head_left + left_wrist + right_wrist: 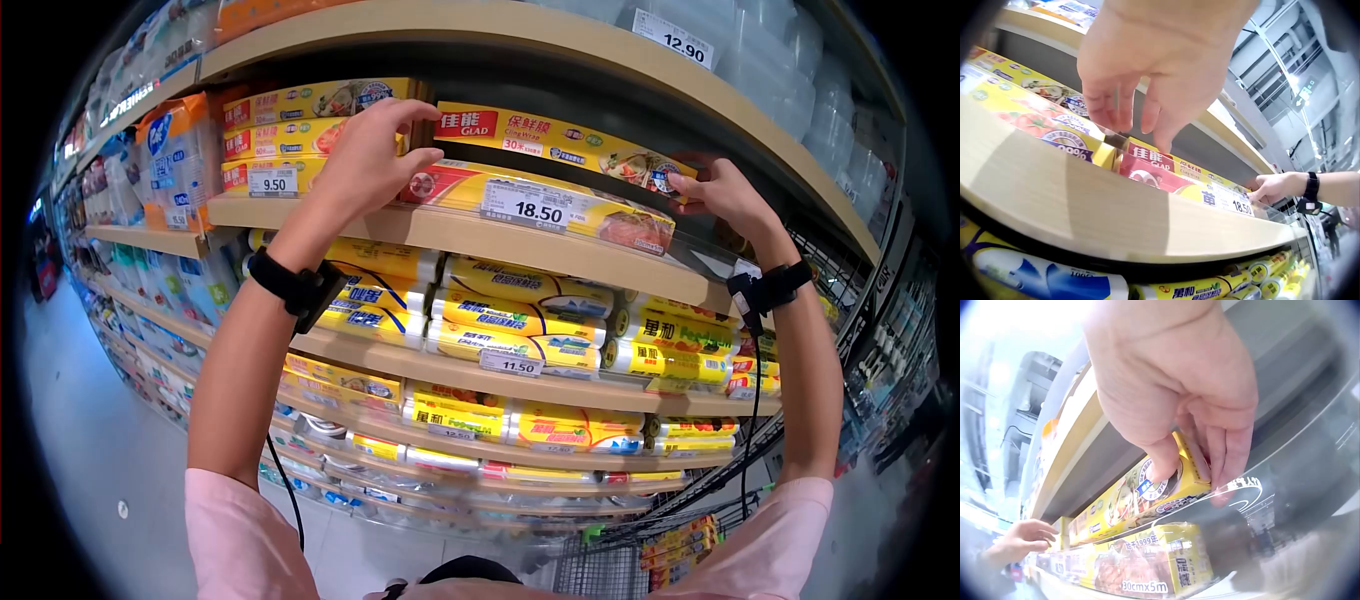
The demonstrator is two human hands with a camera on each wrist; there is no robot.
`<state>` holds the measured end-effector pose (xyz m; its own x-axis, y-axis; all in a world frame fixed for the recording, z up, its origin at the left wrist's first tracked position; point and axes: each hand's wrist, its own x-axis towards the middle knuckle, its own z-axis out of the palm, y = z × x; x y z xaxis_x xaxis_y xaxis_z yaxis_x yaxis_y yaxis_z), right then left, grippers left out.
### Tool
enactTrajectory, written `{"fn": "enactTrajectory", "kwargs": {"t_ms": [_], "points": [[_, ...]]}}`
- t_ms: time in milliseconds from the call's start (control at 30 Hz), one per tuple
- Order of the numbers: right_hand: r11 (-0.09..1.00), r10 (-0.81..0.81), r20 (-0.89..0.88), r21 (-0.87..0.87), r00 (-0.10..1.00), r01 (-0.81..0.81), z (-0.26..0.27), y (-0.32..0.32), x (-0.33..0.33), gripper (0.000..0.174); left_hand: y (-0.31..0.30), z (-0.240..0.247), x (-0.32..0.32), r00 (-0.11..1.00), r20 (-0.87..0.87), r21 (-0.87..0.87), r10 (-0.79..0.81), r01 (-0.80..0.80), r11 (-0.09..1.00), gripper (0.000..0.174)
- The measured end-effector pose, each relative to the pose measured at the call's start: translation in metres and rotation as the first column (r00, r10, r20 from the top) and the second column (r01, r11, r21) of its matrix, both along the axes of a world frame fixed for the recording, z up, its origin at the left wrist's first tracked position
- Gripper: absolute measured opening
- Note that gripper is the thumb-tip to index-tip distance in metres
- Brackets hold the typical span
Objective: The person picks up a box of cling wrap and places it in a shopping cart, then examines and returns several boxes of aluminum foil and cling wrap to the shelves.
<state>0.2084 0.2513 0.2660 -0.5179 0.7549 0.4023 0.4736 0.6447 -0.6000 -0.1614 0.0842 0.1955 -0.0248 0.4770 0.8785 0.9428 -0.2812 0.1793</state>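
A long yellow-and-red cling wrap box point(560, 145) lies along the shelf behind the clear price rail. My right hand point(735, 200) pinches its right end, thumb point(1163, 465) against the front face and fingers point(1229, 456) around the end. At the box's other end is my left hand point(370, 160), its fingers loosely bent and apart. The left thumb overlaps the box's corner in the left wrist view. In front of and below the held box sits another box point(640, 230), partly covered by an 18.50 price tag point(535, 205).
Stacked cling wrap boxes point(290, 135) stand left of my left hand. A wooden shelf point(560, 55) runs overhead. Yellow rolls point(520, 315) fill the shelf below. A wire cart point(600, 570) holding several boxes point(680, 550) is at the lower right.
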Motion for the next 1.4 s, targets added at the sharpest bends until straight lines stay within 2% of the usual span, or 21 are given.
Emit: {"fn": "enactTrajectory", "kwargs": {"t_ms": [67, 167, 267, 367, 400, 500, 533, 633, 700, 767, 833, 867, 967, 1000, 1233, 1367, 1400], "points": [[1.000, -0.010, 0.019, 0.002, 1.000, 0.009, 0.004, 0.002, -0.002, 0.056, 0.016, 0.006, 0.005, 0.995, -0.080, 0.035, -0.060, 0.063, 0.997, 0.031], [0.999, -0.025, 0.020, 0.022, 0.999, 0.024, 0.006, 0.007, 0.000, 0.057, 0.017, 0.025, 0.013, 0.992, -0.126, -0.328, -0.007, -0.035, 0.944, 0.037], [0.999, -0.043, -0.002, 0.000, 0.999, 0.043, 0.007, 0.011, 0.007, 0.056, 0.038, 0.029, 0.005, 0.976, -0.190, -0.341, -0.109, 0.039, 0.939, 0.040], [0.998, -0.058, -0.010, -0.006, 0.998, 0.058, 0.008, 0.015, 0.018, 0.055, 0.040, 0.040, 0.019, 0.993, -0.089, -0.563, -0.082, 0.018, 0.826, 0.041], [0.998, -0.066, -0.004, -0.008, 0.998, 0.066, 0.009, 0.015, 0.022, 0.055, 0.046, 0.045, 0.019, 0.987, -0.109, -0.596, -0.116, 0.028, 0.803, 0.039], [0.998, -0.070, -0.004, -0.002, 0.998, 0.070, 0.010, 0.016, 0.034, 0.055, 0.062, 0.047, 0.031, 0.973, -0.146, -0.612, -0.178, 0.053, 0.789, 0.038], [0.998, -0.060, -0.020, 0.005, 0.998, 0.060, 0.008, 0.018, 0.038, 0.055, 0.068, 0.043, 0.035, 0.984, -0.091, -0.589, -0.155, 0.072, 0.805, 0.037], [0.999, -0.045, -0.048, -0.003, 0.998, 0.045, 0.002, 0.024, 0.047, 0.056, 0.068, 0.041, 0.039, 0.985, -0.134, -0.492, -0.110, 0.030, 0.870, 0.039], [0.998, -0.053, -0.035, -0.023, 0.998, 0.052, 0.002, 0.026, 0.048, 0.055, 0.058, 0.054, 0.036, 0.991, -0.133, -0.524, 0.017, -0.085, 0.847, 0.039], [0.996, -0.074, 0.004, -0.044, 0.997, 0.074, 0.003, 0.022, 0.047, 0.052, 0.044, 0.063, 0.037, 0.968, -0.154, -0.424, 0.199, -0.246, 0.871, 0.040], [0.998, -0.057, 0.013, -0.036, 0.998, 0.057, 0.001, 0.019, 0.044, 0.053, 0.040, 0.064, 0.023, 0.957, -0.177, -0.229, 0.229, -0.266, 0.936, 0.043], [0.998, -0.045, 0.020, -0.033, 0.999, 0.045, 0.001, 0.018, 0.043, 0.053, 0.043, 0.065, 0.014, 0.965, -0.154, -0.255, 0.214, -0.248, 0.934, 0.053], [1.000, -0.013, 0.047, -0.028, 0.999, 0.014, 0.000, 0.018, 0.037, 0.055, 0.040, 0.064, 0.013, 0.995, 0.057, -0.458, 0.082, -0.047, 0.888, 0.062], [1.000, -0.004, 0.048, -0.031, 0.999, 0.006, 0.000, 0.018, 0.035, 0.055, 0.041, 0.063, 0.014, 0.997, 0.013, -0.518, 0.077, -0.060, 0.854, 0.066], [0.999, -0.004, 0.065, -0.032, 0.998, 0.006, -0.001, 0.018, 0.031, 0.054, 0.042, 0.056, 0.018, 0.993, 0.018, -0.532, 0.120, -0.092, 0.842, 0.067], [0.998, -0.060, 0.160, 0.031, 0.985, 0.056, -0.002, 0.013, 0.029, 0.059, 0.031, 0.056, 0.028, 0.976, -0.111, -0.484, 0.186, -0.217, 0.848, 0.068], [0.998, -0.048, 0.154, 0.042, 0.987, 0.042, -0.003, 0.022, 0.031, 0.060, 0.037, 0.052, 0.016, 0.988, -0.088, -0.441, 0.127, -0.153, 0.884, 0.066]]}}
